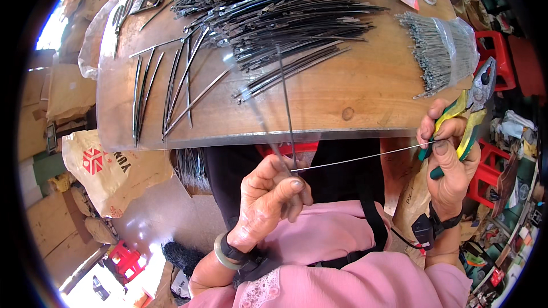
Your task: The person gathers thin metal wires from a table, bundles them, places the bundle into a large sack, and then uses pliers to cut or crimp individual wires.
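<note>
Just off the table's near edge, my left hand (264, 194) pinches a thin dark rod (287, 108) that rises steeply over the tabletop. Beside it a second long strip, smeared by motion, slants up to the left from the same fingers. A fine pale wire (365, 156) runs nearly level from my left fingertips to my right hand (452, 165). Those right fingers pinch the wire's far end and also hold pliers (484, 82) with yellow and green grips, metal jaws pointing up. How the wire meets the rod is hidden at the left fingertips.
A large heap of dark metal strips (285, 11) covers the far middle of the wooden table (365, 102). Several loose strips (187, 74) lie at left, near scissors (121, 17). A plastic-wrapped wire bundle (436, 51) lies at right. Red stools (494, 57) stand beyond.
</note>
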Available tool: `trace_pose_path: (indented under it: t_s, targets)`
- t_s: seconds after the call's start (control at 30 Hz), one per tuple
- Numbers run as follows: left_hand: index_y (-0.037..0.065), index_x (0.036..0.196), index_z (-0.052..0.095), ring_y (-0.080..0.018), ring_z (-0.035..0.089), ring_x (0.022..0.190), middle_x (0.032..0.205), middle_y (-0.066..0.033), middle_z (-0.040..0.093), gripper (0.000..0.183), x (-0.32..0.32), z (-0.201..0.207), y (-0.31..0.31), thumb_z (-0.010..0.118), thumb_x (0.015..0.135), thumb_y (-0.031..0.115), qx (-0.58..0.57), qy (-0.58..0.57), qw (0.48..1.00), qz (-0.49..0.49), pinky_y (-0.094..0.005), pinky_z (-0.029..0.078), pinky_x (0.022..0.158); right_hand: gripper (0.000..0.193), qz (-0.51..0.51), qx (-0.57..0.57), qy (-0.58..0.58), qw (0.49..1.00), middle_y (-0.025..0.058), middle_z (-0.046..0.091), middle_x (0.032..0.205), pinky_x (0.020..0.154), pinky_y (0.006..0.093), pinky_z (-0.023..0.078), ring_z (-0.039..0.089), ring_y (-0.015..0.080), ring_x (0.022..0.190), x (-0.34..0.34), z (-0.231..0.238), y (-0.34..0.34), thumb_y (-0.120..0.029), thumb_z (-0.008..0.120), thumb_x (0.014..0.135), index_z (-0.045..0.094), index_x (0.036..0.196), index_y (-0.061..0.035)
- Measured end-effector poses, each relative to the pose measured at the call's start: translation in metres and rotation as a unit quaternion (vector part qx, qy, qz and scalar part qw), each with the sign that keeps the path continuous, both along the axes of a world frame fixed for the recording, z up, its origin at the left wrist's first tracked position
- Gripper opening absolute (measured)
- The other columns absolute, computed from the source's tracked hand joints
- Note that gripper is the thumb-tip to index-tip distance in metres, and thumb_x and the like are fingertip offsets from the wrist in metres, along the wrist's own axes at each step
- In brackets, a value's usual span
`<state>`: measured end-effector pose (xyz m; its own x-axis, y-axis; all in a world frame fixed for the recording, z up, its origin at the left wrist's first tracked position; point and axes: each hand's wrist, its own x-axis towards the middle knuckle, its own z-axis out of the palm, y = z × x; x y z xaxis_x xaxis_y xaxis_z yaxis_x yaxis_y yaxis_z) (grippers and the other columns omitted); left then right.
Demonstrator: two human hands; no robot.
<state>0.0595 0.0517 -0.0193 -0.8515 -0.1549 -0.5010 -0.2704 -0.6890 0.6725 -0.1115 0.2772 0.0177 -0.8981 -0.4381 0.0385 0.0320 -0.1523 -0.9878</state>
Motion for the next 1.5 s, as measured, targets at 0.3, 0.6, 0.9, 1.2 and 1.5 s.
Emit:
trace_pose_path:
  t_s: [0.3, 0.6, 0.9, 1.2, 1.5]
  targets:
    - [-0.003, 0.101, 0.062, -0.0064, 0.050, 0.053, 0.071, -0.0104, 0.067, 0.014, -0.003, 0.003, 0.000, 0.069, 0.090, 0.001, -0.112, -0.048, 0.988, -0.094, -0.0214, 0.039, 0.049, 0.021, 0.081, 0.121, 0.082, 0.986, 0.0131, 0.058, 0.113, 0.076, 0.0323, 0.048, 0.059, 0.0183, 0.087, -0.003, -0.009, 0.009, -0.006, 0.077, 0.081, 0.063, 0.097, 0.0000]
    - [-0.004, 0.094, 0.061, -0.0062, 0.054, 0.061, 0.070, -0.0005, 0.060, 0.008, -0.011, -0.002, -0.010, 0.066, 0.093, 0.002, -0.135, -0.068, 0.957, -0.248, -0.0233, 0.045, 0.056, 0.021, 0.208, 0.305, 0.254, 0.894, 0.0169, 0.061, 0.108, 0.074, 0.0383, 0.051, 0.064, 0.0338, 0.086, 0.008, -0.008, -0.020, -0.002, 0.077, 0.073, 0.066, 0.090, 0.0043]
    - [-0.003, 0.094, 0.061, -0.0050, 0.054, 0.059, 0.070, -0.0002, 0.060, 0.007, -0.014, 0.009, -0.013, 0.064, 0.095, 0.003, -0.117, -0.110, 0.944, -0.289, -0.0201, 0.042, 0.050, 0.023, 0.214, 0.346, 0.392, 0.825, 0.0112, 0.060, 0.105, 0.093, 0.0453, 0.037, 0.057, 0.0291, 0.095, 0.004, -0.009, -0.032, -0.005, 0.075, 0.066, 0.064, 0.086, -0.0010]
    - [-0.005, 0.119, 0.064, -0.0136, 0.061, 0.092, 0.105, -0.0079, 0.065, 0.028, -0.017, 0.010, -0.025, 0.059, 0.092, -0.006, -0.106, -0.044, 0.961, -0.251, -0.0257, 0.049, 0.085, 0.020, 0.190, 0.354, 0.386, 0.830, 0.0105, 0.058, 0.102, 0.089, 0.0426, 0.035, 0.056, 0.0269, 0.089, 0.011, -0.015, -0.030, -0.003, 0.073, 0.067, 0.066, 0.085, -0.0022]
    - [-0.004, 0.103, 0.066, -0.0181, 0.066, 0.071, 0.089, -0.0092, 0.066, 0.013, -0.047, 0.009, -0.029, 0.063, 0.093, 0.004, 0.009, -0.024, 0.953, -0.301, -0.0292, 0.055, 0.065, 0.017, 0.180, 0.342, 0.418, 0.822, 0.0100, 0.058, 0.102, 0.086, 0.0440, 0.035, 0.056, 0.0252, 0.087, 0.018, -0.011, -0.036, -0.005, 0.069, 0.069, 0.066, 0.085, -0.0032]
